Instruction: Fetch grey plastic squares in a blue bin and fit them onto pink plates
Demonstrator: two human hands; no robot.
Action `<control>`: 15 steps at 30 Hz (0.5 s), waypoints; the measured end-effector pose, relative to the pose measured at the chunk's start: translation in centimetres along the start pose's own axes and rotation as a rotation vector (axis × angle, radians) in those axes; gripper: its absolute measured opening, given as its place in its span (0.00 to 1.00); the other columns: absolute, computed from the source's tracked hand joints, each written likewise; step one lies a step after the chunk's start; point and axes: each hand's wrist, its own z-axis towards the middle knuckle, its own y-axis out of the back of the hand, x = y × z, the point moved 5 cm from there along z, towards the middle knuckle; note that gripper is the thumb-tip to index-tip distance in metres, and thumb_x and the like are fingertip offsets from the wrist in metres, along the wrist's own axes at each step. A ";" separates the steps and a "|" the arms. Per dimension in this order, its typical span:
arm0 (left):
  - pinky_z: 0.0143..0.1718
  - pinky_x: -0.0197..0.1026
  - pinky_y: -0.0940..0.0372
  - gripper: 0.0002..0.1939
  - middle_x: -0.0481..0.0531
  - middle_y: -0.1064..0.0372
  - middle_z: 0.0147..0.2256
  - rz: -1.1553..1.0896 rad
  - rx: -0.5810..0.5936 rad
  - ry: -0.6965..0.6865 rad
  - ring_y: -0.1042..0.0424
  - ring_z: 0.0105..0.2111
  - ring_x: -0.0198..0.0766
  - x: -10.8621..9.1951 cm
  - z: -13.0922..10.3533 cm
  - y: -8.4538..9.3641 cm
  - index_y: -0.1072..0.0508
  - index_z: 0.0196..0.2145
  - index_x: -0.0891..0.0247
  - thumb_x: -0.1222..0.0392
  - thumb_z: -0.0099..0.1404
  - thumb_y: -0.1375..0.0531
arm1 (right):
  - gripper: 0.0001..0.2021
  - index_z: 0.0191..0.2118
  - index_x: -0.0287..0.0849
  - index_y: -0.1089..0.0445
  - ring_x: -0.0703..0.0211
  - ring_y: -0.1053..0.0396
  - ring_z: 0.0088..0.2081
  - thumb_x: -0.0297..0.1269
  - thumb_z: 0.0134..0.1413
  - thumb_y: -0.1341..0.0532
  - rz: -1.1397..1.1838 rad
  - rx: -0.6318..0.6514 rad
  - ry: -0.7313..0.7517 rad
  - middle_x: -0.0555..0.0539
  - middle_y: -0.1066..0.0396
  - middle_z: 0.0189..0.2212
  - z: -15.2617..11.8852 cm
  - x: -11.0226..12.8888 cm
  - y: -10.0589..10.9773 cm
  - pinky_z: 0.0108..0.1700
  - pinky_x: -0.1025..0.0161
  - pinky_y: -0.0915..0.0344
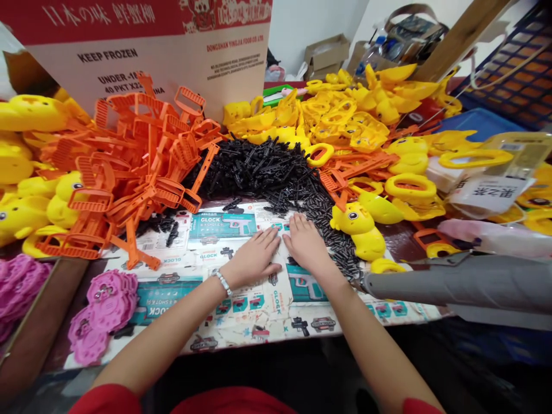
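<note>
Near the middle of the dark red surface (60, 330), the left hand (257, 257) and right hand (305, 241) lie palm down on the printed card (276, 330), close beside each other. Their fingers are stretched out and released, gripping nothing that shows; whatever lies under the palms is hidden. Just beyond the fingertips rises a heap of black parts (254, 169), so tangled that single shapes are hard to make out, with small dark pieces (319, 215) spilling down beside the right hand. Orange frames (146, 155) pile up on the left, overlapping yellow duck-shaped pieces (368, 238) that lie on both sides. Pink plates (103, 305) are stacked at the near left; others are cut off by the edge. A grey tube (452, 282) runs out of view at right. Behind stand a white-and-red carton (172, 63), a small cardboard box (328, 57) and a pale wall (314, 20).
</note>
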 end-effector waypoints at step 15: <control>0.67 0.54 0.56 0.31 0.68 0.62 0.67 -0.235 -0.065 0.055 0.65 0.68 0.49 -2.8 -5.8 0.9 0.52 0.64 0.74 0.63 0.65 0.51 | 0.26 0.63 0.24 0.49 0.48 0.55 0.67 0.31 0.61 0.56 0.222 0.074 0.121 0.32 0.52 0.65 -5.0 1.8 -0.7 0.66 0.48 0.52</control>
